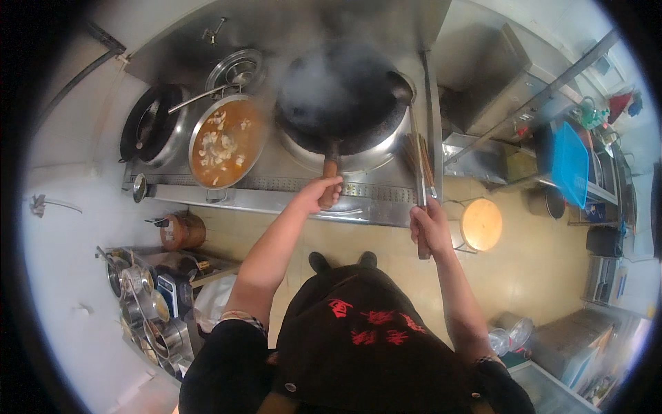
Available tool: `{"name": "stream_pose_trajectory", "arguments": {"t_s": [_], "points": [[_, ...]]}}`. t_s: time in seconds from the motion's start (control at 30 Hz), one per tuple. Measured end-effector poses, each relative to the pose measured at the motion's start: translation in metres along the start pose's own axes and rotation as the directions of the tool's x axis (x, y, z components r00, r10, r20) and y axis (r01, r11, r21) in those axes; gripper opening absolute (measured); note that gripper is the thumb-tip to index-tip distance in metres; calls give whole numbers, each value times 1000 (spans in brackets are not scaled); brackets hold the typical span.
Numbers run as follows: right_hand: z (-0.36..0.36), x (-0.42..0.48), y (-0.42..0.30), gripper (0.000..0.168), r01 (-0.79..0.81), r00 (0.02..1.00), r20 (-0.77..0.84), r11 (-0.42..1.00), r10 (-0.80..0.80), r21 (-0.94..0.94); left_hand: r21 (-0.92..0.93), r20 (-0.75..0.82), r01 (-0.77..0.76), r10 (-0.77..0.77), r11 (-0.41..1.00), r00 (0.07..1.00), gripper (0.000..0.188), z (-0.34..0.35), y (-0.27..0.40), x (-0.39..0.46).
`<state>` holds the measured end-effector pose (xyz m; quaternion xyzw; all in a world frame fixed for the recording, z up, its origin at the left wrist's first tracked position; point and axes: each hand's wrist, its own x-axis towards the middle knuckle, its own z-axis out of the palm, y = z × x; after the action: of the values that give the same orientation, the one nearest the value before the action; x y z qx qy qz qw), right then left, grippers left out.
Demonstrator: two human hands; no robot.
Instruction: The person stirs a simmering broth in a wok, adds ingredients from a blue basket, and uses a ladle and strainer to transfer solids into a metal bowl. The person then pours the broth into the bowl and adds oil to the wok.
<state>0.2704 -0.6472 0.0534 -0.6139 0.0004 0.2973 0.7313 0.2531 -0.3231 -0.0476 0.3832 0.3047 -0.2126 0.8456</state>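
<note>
My left hand [321, 193] is closed round the wooden handle of a large black wok [336, 114], which sits over a metal burner ring on the steel range; steam hides part of its inside. In my right hand [430, 227] is the wooden grip of a long-handled ladle [412, 116], whose dark bowl lies at the wok's right rim. Left of the wok stands a steel pot of reddish-orange broth [227, 139] with pale pieces floating in it. Thin sticks [425, 160], perhaps chopsticks or skewers, lie beside the ladle's shaft.
A second black wok [154, 124] stands at the range's left end, near a steel lid [235, 71]. A round wooden stool [481, 224] is on the floor at right. Several metal containers [147, 310] crowd a side stand at lower left. A blue plastic basket [570, 164] rests on the right shelving.
</note>
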Motion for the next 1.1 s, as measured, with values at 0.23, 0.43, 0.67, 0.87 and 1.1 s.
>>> {"name": "stream_pose_trajectory", "arguments": {"t_s": [0.23, 0.43, 0.67, 0.87, 1.1], "points": [[17, -21, -2, 24, 30, 1000, -6, 995, -29, 97, 177, -82, -183, 200, 967, 976, 12, 29, 20, -32], [-14, -56, 4, 46, 247, 962, -133, 967, -238, 58, -104, 176, -293, 307, 950, 935, 15, 24, -7, -95], [4, -72, -23, 44, 257, 962, -92, 966, -258, -23, -570, 361, -394, 650, 721, 668, 17, 20, -15, -149], [61, -54, -8, 44, 264, 964, 26, 962, -266, 63, -822, 536, -33, 791, 569, 297, 12, -12, 12, -206], [179, -43, 29, 46, 231, 936, 271, 973, -224, 6, -610, 169, -592, 816, 527, 553, 19, -100, -27, -326]]}}
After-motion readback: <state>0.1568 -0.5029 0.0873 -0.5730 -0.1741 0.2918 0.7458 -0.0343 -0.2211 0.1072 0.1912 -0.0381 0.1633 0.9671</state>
